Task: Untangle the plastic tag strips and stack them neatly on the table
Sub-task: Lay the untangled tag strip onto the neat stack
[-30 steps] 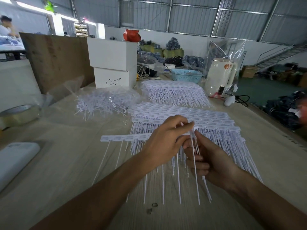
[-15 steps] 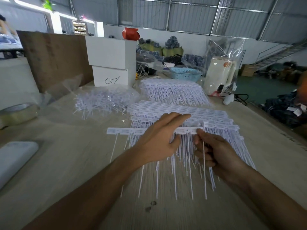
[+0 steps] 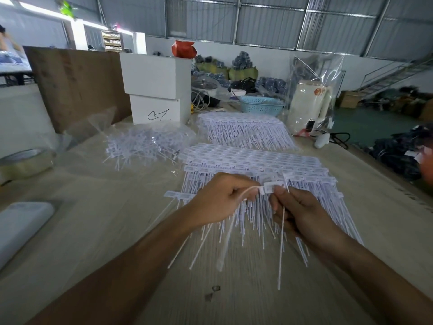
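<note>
White plastic tag strip (image 3: pixel 269 187) sits pinched between both hands just above the neat stack (image 3: pixel 253 160) — the left hand (image 3: pixel 218 200) curls round its tails, the right hand (image 3: pixel 297 207) nips the head, likely to tease it free. Pale wooden counter (image 3: pixel 93 219) carries a tangled heap (image 3: pixel 145 144) too — a metal-roofed warehouse behind.
</note>
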`<state>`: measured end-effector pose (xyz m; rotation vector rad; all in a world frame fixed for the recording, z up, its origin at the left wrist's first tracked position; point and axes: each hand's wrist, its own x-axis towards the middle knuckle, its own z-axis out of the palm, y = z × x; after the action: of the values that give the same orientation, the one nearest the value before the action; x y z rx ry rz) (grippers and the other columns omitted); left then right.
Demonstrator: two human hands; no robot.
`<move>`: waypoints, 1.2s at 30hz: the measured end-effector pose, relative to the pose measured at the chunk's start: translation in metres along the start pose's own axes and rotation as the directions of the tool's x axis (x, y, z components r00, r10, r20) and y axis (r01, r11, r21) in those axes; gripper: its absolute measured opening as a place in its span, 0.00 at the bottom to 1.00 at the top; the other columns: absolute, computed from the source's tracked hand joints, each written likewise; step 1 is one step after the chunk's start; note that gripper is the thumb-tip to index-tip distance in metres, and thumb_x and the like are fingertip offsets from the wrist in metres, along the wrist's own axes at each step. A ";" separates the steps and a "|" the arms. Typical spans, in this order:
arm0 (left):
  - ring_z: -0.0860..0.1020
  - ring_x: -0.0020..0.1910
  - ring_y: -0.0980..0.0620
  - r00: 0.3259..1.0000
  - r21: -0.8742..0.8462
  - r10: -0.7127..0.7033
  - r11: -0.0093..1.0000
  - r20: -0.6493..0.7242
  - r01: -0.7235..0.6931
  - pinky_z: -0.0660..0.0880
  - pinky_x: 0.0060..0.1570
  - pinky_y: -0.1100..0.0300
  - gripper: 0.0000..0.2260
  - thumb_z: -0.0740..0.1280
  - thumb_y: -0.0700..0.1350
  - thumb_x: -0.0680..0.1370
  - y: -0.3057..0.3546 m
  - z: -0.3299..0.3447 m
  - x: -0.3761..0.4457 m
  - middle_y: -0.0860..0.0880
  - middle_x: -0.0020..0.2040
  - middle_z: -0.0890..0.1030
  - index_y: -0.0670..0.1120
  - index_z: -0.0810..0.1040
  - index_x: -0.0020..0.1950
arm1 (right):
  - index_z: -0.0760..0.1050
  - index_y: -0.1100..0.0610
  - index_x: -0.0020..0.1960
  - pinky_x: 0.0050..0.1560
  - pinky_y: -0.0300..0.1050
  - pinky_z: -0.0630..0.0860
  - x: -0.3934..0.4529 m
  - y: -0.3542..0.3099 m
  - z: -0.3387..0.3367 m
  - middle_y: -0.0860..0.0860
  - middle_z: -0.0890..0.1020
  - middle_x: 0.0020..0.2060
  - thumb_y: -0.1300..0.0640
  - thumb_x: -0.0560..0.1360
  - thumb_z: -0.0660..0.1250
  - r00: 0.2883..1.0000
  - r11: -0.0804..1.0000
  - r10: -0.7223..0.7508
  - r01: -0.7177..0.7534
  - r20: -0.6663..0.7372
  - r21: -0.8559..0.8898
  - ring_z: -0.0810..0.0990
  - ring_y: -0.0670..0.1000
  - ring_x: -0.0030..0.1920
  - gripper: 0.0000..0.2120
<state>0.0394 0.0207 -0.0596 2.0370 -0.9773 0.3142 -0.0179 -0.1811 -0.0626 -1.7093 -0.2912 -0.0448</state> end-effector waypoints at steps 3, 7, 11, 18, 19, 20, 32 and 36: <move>0.79 0.37 0.62 0.999 -0.077 -0.042 0.996 0.008 0.043 0.72 0.42 0.70 0.11 0.66 0.42 0.82 0.000 -0.002 0.001 0.52 0.41 0.84 0.42 0.85 0.43 | 0.73 0.53 0.34 0.25 0.36 0.60 -0.001 0.001 0.001 0.48 0.67 0.24 0.46 0.82 0.59 0.999 0.999 -0.030 0.031 0.014 -0.034 0.61 0.48 0.23 0.20; 0.81 0.44 0.61 0.999 -0.091 -0.052 0.995 -0.006 0.052 0.76 0.43 0.67 0.08 0.69 0.44 0.80 0.000 -0.001 0.002 0.59 0.46 0.84 0.50 0.84 0.57 | 0.71 0.53 0.33 0.25 0.38 0.58 0.001 0.003 0.001 0.48 0.63 0.25 0.45 0.81 0.59 1.000 0.996 0.018 -0.018 0.000 0.092 0.58 0.49 0.25 0.20; 0.80 0.45 0.63 0.999 -0.123 0.003 0.992 -0.039 -0.008 0.72 0.45 0.69 0.14 0.72 0.45 0.77 0.002 0.001 0.003 0.61 0.46 0.82 0.46 0.82 0.62 | 0.67 0.52 0.33 0.23 0.37 0.56 0.002 0.004 0.003 0.49 0.59 0.28 0.46 0.79 0.62 0.995 0.960 0.093 -0.080 -0.035 0.269 0.54 0.48 0.26 0.18; 0.77 0.47 0.55 0.994 -0.013 0.104 0.994 -0.021 -0.104 0.72 0.48 0.63 0.15 0.72 0.43 0.77 0.001 0.000 0.006 0.46 0.48 0.84 0.41 0.81 0.63 | 0.67 0.53 0.33 0.26 0.44 0.67 0.002 0.007 0.007 0.55 0.70 0.31 0.49 0.83 0.59 0.993 0.925 0.112 -0.090 -0.041 0.369 0.67 0.51 0.27 0.20; 0.77 0.48 0.54 0.994 -0.003 0.109 0.994 -0.023 -0.109 0.72 0.48 0.63 0.15 0.72 0.43 0.77 0.000 -0.001 0.006 0.46 0.48 0.84 0.41 0.81 0.63 | 0.67 0.53 0.34 0.25 0.44 0.67 0.003 0.008 0.008 0.55 0.70 0.31 0.49 0.83 0.59 0.992 0.925 0.119 -0.101 -0.028 0.367 0.67 0.51 0.27 0.20; 0.76 0.48 0.54 0.993 0.011 0.115 0.993 -0.017 -0.115 0.72 0.49 0.62 0.15 0.72 0.43 0.77 -0.001 0.000 0.006 0.47 0.49 0.84 0.41 0.81 0.63 | 0.67 0.53 0.34 0.24 0.42 0.66 0.003 0.008 0.007 0.54 0.70 0.31 0.49 0.84 0.58 0.991 0.915 0.131 -0.113 -0.022 0.387 0.65 0.50 0.26 0.20; 0.78 0.49 0.48 0.974 0.153 0.124 0.984 -0.188 -0.096 0.77 0.50 0.46 0.24 0.73 0.49 0.76 -0.001 0.006 -0.001 0.49 0.46 0.82 0.51 0.75 0.72 | 0.75 0.53 0.37 0.23 0.38 0.57 0.010 0.008 -0.001 0.50 0.60 0.30 0.43 0.80 0.64 0.987 0.962 0.153 -0.137 -0.048 0.238 0.56 0.48 0.27 0.18; 0.78 0.48 0.49 0.966 0.244 0.171 0.962 -0.193 -0.122 0.78 0.46 0.48 0.27 0.75 0.48 0.75 0.003 0.009 -0.003 0.48 0.47 0.82 0.53 0.74 0.73 | 0.68 0.53 0.36 0.24 0.39 0.56 0.005 0.003 0.007 0.51 0.60 0.29 0.39 0.75 0.68 0.990 0.973 0.137 -0.129 -0.026 0.193 0.57 0.48 0.27 0.21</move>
<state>0.0341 0.0138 -0.0649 2.0866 -0.9971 0.7408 -0.0131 -0.1740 -0.0658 -1.5317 -0.1463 0.0473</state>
